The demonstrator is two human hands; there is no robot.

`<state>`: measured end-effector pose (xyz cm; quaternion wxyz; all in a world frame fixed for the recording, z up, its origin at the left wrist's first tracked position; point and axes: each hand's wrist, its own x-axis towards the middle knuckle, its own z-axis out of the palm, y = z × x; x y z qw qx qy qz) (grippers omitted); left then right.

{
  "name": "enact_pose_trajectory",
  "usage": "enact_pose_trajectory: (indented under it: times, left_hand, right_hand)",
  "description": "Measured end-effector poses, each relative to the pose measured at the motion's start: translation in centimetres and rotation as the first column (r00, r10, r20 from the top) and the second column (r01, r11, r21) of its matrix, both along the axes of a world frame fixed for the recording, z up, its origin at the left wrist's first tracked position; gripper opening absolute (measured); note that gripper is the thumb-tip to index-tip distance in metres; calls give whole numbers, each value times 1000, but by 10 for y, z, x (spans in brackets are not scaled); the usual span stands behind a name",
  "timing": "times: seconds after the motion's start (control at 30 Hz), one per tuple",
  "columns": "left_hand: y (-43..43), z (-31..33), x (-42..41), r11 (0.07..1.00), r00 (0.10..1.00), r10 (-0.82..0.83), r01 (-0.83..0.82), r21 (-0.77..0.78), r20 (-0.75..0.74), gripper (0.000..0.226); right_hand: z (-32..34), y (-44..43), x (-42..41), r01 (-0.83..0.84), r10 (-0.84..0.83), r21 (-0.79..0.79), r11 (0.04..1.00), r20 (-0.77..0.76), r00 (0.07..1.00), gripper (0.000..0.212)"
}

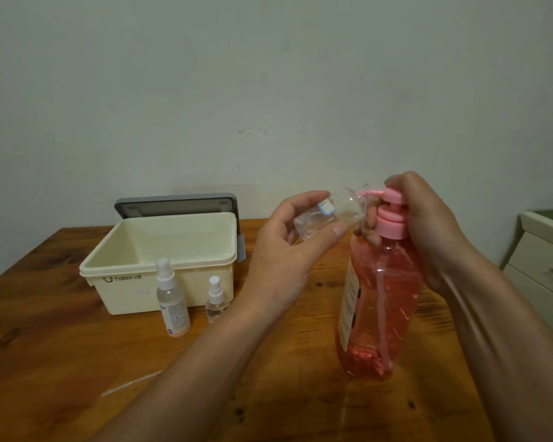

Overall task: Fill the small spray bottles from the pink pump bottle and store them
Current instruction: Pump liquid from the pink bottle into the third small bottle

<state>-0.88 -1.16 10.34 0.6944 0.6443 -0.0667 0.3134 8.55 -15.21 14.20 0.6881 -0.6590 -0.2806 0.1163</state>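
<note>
Right of centre, near me on the worktop [45,362], stands the pink pump bottle [380,298]. My right hand [428,224] is curled over its top. My left hand [281,250] has its fingers [300,199] wrapped round the small clear bottle [329,215], tilted with its mouth at the nozzle. Risks: the narrow mouth slips off and a hard press squirts onto the worktop, or the tilt spills it.
</note>
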Motion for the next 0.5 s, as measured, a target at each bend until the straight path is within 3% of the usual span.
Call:
enact_pose_trajectory:
  times: [0.13, 0.37, 0.5]
  left_hand:
    - [0, 2, 0, 1000, 1000, 0, 0, 7, 12, 36]
    - [1, 1, 0, 1000, 1000, 3, -3, 13, -5, 37]
    - [0, 1, 0, 1000, 1000, 0, 0, 17, -2, 37]
  right_hand:
    - [1, -1, 1, 13, -14, -37, 999, -1, 1000, 62]
    - [0, 0, 0, 0, 0, -6, 1000, 3, 1000, 47]
    - [0, 0, 1, 4, -4, -24, 1000, 2, 1000, 60]
